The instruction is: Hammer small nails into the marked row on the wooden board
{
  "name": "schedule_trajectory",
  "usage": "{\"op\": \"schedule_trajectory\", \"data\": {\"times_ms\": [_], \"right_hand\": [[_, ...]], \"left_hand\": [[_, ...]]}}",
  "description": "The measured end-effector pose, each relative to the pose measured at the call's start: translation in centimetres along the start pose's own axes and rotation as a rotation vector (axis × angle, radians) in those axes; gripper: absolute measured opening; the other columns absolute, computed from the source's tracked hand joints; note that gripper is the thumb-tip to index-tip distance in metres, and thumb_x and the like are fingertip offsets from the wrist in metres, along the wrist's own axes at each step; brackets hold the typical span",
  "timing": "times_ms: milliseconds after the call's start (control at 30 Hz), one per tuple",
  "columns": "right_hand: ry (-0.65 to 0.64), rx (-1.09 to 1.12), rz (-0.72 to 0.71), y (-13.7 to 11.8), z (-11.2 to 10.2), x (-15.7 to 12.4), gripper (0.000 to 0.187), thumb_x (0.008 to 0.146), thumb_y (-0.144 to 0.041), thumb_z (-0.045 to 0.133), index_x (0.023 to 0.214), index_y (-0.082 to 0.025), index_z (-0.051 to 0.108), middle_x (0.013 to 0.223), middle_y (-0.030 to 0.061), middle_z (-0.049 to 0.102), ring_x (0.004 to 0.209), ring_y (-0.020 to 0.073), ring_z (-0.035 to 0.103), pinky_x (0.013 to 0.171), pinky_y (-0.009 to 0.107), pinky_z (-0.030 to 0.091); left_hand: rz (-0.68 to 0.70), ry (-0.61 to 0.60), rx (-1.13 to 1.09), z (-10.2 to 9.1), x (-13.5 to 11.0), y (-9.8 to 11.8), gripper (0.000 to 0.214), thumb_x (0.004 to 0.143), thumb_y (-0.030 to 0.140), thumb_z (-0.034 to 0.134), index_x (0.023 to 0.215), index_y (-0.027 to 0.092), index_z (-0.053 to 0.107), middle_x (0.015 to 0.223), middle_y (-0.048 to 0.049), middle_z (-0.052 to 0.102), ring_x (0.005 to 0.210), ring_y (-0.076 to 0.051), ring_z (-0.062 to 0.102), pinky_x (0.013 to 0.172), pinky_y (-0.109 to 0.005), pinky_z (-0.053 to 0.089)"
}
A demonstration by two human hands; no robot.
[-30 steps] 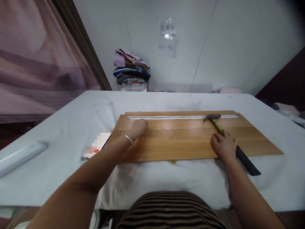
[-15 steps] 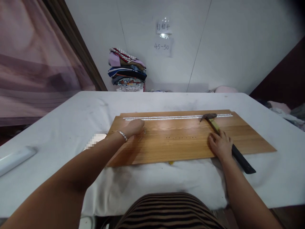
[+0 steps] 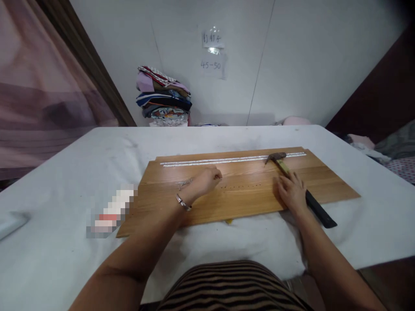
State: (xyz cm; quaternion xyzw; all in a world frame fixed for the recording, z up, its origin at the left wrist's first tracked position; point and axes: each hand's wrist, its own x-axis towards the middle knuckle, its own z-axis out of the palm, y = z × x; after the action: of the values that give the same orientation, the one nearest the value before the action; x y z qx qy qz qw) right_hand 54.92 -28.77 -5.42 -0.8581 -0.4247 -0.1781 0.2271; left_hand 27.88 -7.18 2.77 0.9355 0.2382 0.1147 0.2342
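My left hand (image 3: 207,179), with a bracelet on the wrist, is above the middle of a wooden board (image 3: 194,211). Its fingertips pinch a thin, shiny nail, only the tip of which shows. Behind that hand lies a small pile of nails (image 3: 183,183), partly covered by it. To the right of the fingertips runs a row of small dark dots (image 3: 241,186) in the wood. My right hand (image 3: 292,191) rests at the board's right part, fingers closed over the handle of a claw hammer (image 3: 320,209). The hammer's head lies on the board near its far edge.
Two white measuring strips (image 3: 227,161) run along the board's far side. A white-covered table (image 3: 97,155) carries the board. Left of it lies a blurred-out item (image 3: 113,211) and a white roll (image 3: 13,222). Folded clothes (image 3: 165,95) are stacked by the wall.
My left hand has moved right from the nail pile, uncovering part of it, and now pinches a nail near the dots. My right hand stays on the hammer. The view has shifted slightly.
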Motion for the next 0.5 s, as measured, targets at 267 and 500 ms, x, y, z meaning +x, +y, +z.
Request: {"op": "schedule_trajectory", "data": {"times_ms": [267,500], "right_hand": [[-0.253,0.7,-0.299,-9.5,-1.3,0.7,0.029,0.088,-0.027,0.054,0.113,-0.022,0.067,0.114,0.01,0.069,0.105,0.0243,0.063,0.093,0.041,0.049],[-0.337,0.633,-0.468,-14.7,-0.4,2.0,0.02,0.086,-0.009,0.053,0.091,-0.017,0.07,0.087,0.008,0.072,0.082,0.0201,0.064,0.078,0.033,0.049]], "left_hand": [[0.079,0.027,-0.065,1.9,0.5,3.3,0.021,0.085,0.016,0.051,0.083,0.016,0.072,0.087,-0.0054,0.071,0.078,-0.016,0.062,0.072,-0.027,0.045],[0.011,0.094,-0.326,2.2,0.5,1.5,0.012,0.079,0.015,0.057,0.079,0.017,0.069,0.08,-0.0021,0.069,0.076,-0.014,0.061,0.069,-0.025,0.045]]}}
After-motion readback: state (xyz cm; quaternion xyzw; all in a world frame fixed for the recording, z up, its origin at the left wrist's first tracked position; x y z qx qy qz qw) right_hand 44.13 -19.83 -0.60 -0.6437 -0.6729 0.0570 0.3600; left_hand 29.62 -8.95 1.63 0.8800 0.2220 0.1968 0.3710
